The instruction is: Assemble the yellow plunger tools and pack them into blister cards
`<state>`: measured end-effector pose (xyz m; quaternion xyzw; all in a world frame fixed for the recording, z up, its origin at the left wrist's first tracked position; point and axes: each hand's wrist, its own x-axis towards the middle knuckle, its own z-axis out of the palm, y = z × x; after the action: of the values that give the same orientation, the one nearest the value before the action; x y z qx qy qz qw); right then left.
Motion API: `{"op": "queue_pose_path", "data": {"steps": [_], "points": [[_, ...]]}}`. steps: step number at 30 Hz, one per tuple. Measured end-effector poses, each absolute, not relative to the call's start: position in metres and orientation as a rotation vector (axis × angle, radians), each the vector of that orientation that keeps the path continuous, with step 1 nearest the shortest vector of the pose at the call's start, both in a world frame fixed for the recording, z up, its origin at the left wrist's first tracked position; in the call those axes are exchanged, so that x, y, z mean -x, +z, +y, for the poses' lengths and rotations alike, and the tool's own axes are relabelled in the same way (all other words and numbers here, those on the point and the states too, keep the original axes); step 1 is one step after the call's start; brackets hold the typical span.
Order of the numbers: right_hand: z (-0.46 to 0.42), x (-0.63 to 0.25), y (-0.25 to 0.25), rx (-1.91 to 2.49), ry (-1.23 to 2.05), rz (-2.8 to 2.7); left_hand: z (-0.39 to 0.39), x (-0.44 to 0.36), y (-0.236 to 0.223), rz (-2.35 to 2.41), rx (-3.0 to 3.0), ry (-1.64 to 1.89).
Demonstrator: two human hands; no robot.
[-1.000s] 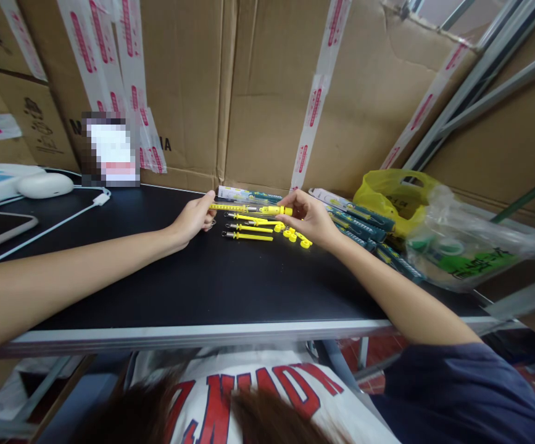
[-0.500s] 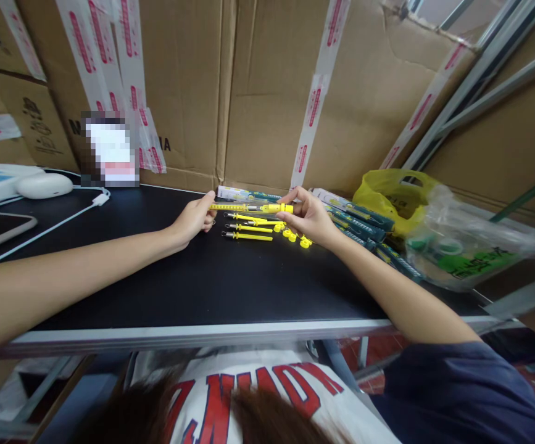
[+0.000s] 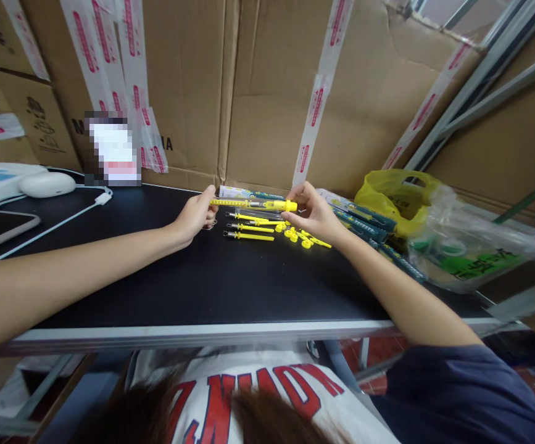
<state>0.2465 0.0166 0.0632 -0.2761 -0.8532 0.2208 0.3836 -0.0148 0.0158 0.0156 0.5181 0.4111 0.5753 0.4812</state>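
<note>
A slim clear tube (image 3: 255, 202) with a yellow marked rod inside lies level between my two hands, above the table. My left hand (image 3: 196, 216) is closed round the tube's left end. On the other end sits a yellow cap (image 3: 290, 206), pinched between the thumb and fingers of my right hand (image 3: 314, 214). Just below on the table are several yellow sticks with metal hook ends (image 3: 251, 236). Small yellow rings (image 3: 306, 243) lie loose beside them, under my right hand. Clear tubes (image 3: 260, 214) lie behind the sticks, partly hidden.
Dark printed packages (image 3: 364, 216) lie behind my right hand. Farther right are a yellow plastic bag (image 3: 394, 197) and a clear bag (image 3: 466, 253). A phone (image 3: 3, 233), a white case (image 3: 47, 184) and a cable (image 3: 54, 225) lie at left. Cardboard (image 3: 267, 92) stands behind the black table (image 3: 230, 296).
My right hand's fingers have shifted slightly on the yellow cap. The tube stays between both hands, and the view has moved a little. More loose yellow pieces show below my right hand.
</note>
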Motion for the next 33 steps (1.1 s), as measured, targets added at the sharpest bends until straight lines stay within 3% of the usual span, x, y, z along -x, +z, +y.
{"op": "queue_pose_path", "data": {"steps": [10, 25, 33], "points": [[0.019, -0.25, 0.064, 0.735, 0.459, -2.15, 0.016, 0.015, 0.017, 1.018, -1.254, 1.427], [0.021, -0.242, 0.054, 0.736, 0.697, -2.018, 0.012, 0.015, 0.011, 1.037, -1.306, 1.434], [0.021, -0.242, 0.055, 0.723, 0.631, -2.049, 0.009, 0.016, 0.014, 1.039, -1.314, 1.419]]}}
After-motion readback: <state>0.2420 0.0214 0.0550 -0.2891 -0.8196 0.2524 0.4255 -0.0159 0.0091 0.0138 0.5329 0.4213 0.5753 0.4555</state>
